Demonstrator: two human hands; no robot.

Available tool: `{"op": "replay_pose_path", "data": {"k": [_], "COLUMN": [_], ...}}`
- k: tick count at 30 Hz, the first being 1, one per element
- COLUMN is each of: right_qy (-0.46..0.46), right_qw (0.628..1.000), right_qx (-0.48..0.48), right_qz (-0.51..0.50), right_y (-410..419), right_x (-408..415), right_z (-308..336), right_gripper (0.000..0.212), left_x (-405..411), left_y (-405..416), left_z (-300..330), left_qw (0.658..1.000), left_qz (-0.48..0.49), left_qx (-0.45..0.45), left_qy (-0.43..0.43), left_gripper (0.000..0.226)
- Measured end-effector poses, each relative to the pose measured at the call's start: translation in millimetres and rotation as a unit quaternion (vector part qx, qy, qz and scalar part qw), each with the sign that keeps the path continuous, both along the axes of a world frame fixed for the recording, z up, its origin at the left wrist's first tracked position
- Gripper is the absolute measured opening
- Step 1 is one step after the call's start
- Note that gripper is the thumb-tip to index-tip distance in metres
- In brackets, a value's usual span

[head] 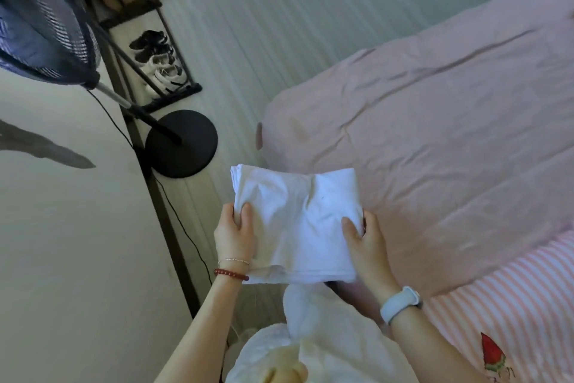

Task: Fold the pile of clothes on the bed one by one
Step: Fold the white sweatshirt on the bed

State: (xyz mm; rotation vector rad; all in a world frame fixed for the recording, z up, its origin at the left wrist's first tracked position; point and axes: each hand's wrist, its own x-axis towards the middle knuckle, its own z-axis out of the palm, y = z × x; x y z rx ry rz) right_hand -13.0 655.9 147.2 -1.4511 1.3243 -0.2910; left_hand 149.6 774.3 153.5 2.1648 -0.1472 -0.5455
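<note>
Counts around the bed

Two hands, left (233,235) and right (366,238), are holding one folded white garment (296,221); one bed (450,121), one fan (46,19), two bracelets (232,267) and one watch (399,303) are showing.

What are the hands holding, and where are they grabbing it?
A folded white garment. The left hand grips its left edge, the right hand its right edge.

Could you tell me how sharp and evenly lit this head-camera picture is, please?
Head view: dim, soft light; the folded white cotton garment and both hands are fairly sharp, the black mesh fan head is smeared, and the pink bed sheet's edges bow with wide-angle distortion.
</note>
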Motion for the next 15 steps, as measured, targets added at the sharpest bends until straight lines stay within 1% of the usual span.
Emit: {"op": "replay_pose_path", "data": {"k": [5, 10, 15], "right_qy": [-0.006, -0.012, -0.028], "right_qw": [1.000, 1.000, 0.999], "right_qx": [0.002, 0.004, -0.016], "right_qz": [0.009, -0.010, -0.004], "right_y": [-48, -116, -184], "right_x": [80, 175, 270], "right_z": [-5, -7, 10], "right_gripper": [0.019, 0.013, 0.010], "left_x": [80, 178, 275], "left_y": [-46, -119, -185], "left_z": [1, 7, 22], "left_qw": [1.000, 1.000, 0.999], "left_qz": [0.002, -0.021, -0.019], "left_qx": [0.007, 0.002, -0.003], "left_qy": [0.004, -0.014, -0.035], "left_gripper": [0.032, 0.024, 0.027]}}
